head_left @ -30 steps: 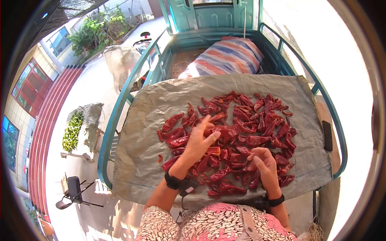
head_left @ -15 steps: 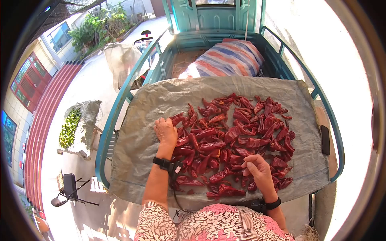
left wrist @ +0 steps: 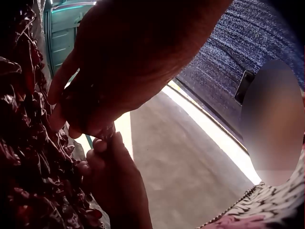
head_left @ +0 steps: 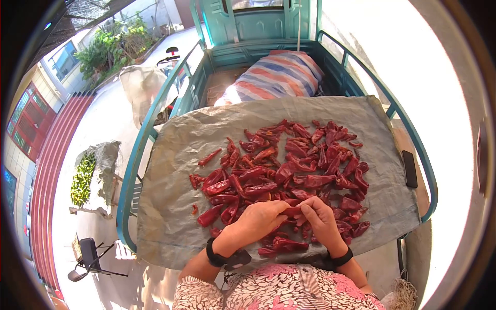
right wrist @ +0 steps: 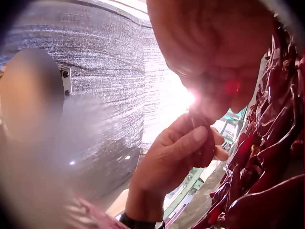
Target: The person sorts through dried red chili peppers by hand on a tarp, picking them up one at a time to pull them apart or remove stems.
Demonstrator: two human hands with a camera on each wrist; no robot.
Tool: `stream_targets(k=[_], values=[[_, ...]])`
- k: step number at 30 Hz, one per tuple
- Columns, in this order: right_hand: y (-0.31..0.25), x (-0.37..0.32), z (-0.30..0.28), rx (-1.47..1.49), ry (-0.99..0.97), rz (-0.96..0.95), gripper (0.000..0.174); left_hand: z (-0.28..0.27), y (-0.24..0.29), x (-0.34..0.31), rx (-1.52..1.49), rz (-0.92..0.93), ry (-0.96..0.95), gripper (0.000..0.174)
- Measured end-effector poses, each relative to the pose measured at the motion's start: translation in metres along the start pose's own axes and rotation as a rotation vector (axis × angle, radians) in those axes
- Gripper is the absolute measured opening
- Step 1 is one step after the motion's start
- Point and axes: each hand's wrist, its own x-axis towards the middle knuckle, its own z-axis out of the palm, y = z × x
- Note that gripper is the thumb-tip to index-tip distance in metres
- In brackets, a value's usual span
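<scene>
My left hand (head_left: pixel 258 219) and right hand (head_left: pixel 321 222) meet over the near part of the pepper pile. Between them is a dried red pepper (head_left: pixel 293 211), pinched from both ends by the fingertips. In the right wrist view, the left hand (right wrist: pixel 164 160) wraps its fingers round the pepper (right wrist: pixel 205 151), thumb lying along it. The left wrist view has the right hand (left wrist: pixel 119 179) with thumb and fingers pressed together on the pepper's end. Many more wrinkled red peppers (head_left: pixel 318 181) cover the grey-brown sheet (head_left: pixel 175 181) around and beyond both hands.
Teal cart rails (head_left: pixel 147 124) flank the sheet. A striped bag (head_left: pixel 279 77) lies in the cart bed behind it. At the sheet's right edge is a black phone (head_left: pixel 409 169). Green peppers (head_left: pixel 83 178) lie on a stand to the left, near a black chair (head_left: pixel 90 253).
My left hand first moves out to the pile's left edge, then comes back right and nearer to meet the right hand. A pepper is now held between both hands.
</scene>
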Motion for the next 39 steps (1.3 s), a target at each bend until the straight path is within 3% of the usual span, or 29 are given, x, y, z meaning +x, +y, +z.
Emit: stream_targets(k=[5,8,9,12,13,15,16,18,21,25,29,32,35,39], values=[[-0.005,-0.004,-0.005,0.239,-0.038,0.041,0.022,0.000,-0.002,0.005,0.072,-0.075,0.045,0.031],[-0.010,0.002,-0.016,0.045,0.069,-0.035,0.021,-0.012,-0.003,0.014,-0.028,-0.214,0.163,0.028],[-0.012,0.007,-0.023,0.030,0.098,-0.045,0.020,-0.012,-0.015,0.016,-0.037,-0.264,0.191,0.040],[-0.018,0.028,-0.046,-0.184,0.236,-0.147,0.020,-0.003,-0.046,0.030,-0.087,-0.099,0.493,0.056],[-0.024,0.036,-0.053,-0.379,0.301,-0.164,0.021,-0.004,-0.048,0.031,0.020,-0.166,0.456,0.069],[-0.031,0.056,-0.075,-0.897,0.404,-0.317,0.030,-0.001,-0.046,0.030,0.254,-0.126,0.454,0.067],[-0.030,0.068,-0.082,-0.998,0.437,-0.355,0.035,0.002,-0.045,0.028,0.369,-0.107,0.450,0.065],[-0.023,0.091,-0.098,-1.256,0.485,-0.382,0.037,0.006,-0.039,0.022,0.242,-0.098,0.370,0.058],[-0.002,0.123,-0.118,-1.394,0.455,-0.268,0.041,0.012,-0.032,0.013,0.094,-0.091,0.329,0.044],[0.006,0.151,-0.124,-1.497,0.302,0.034,0.043,0.012,-0.027,0.001,0.047,-0.053,0.272,0.041],[0.036,0.164,-0.133,-1.534,0.361,-0.058,0.042,0.011,-0.023,-0.004,-0.103,-0.089,0.191,0.040],[0.040,0.169,-0.138,-1.539,0.366,-0.021,0.038,0.015,-0.023,-0.003,-0.054,-0.020,0.191,0.040],[0.033,0.166,-0.142,-1.440,0.454,-0.119,0.035,0.020,-0.025,-0.002,-0.042,-0.008,0.196,0.041],[0.032,0.166,-0.145,-1.470,0.395,-0.035,0.033,0.018,-0.022,0.004,-0.150,-0.049,0.152,0.039]])
